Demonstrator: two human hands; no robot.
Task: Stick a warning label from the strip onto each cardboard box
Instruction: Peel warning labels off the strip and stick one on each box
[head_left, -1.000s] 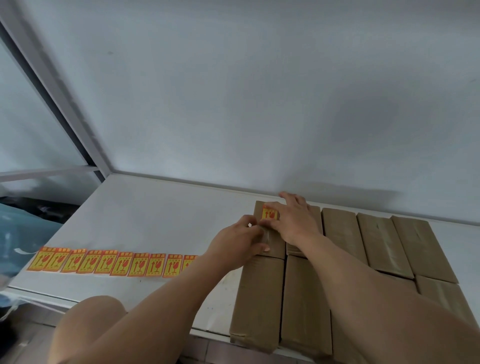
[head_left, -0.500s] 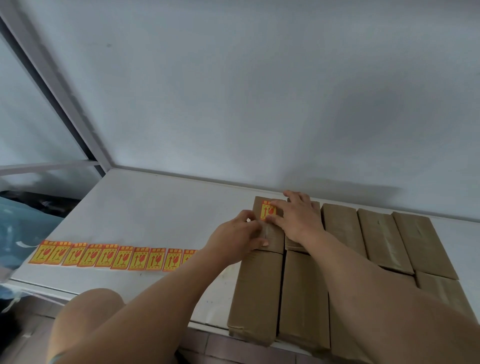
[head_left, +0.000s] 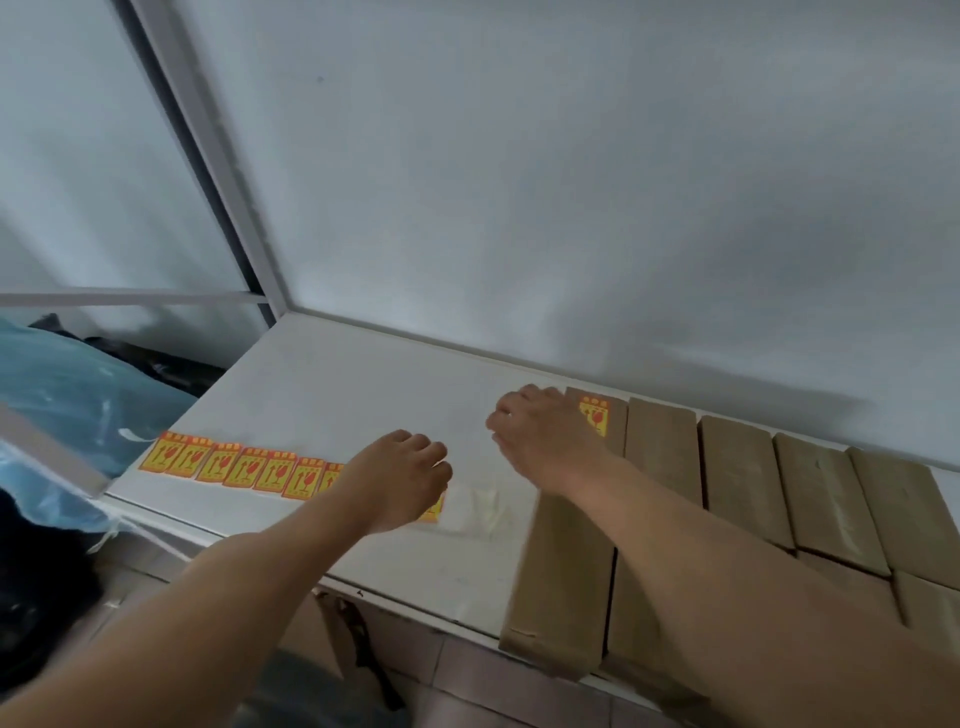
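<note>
We had both hands over the white bench (head_left: 332, 384), between jobs: left hand (head_left: 402, 480) low over the near end of the label strip (head_left: 234, 465), fingers loosely curled, nothing visibly held; right hand (head_left: 540, 441) beside the far-left box (head_left: 610, 431), fingers bent and empty too, as far as we could tell. That box already carried its label (head_left: 596, 415), up at the far end, long axis running along the box, arrow marks pointing away from us. Strip lay flat near the front edge, running left-right, each label upright across it. Bare backing (head_left: 475, 512) sat at its right end. Next step, prob. peeling a fresh one: we reckoned pin the strip w/ one hand, lift a corner clean, keep the glue off our fingers. Other boxes (head_left: 743, 467) looked unlabelled.
</note>
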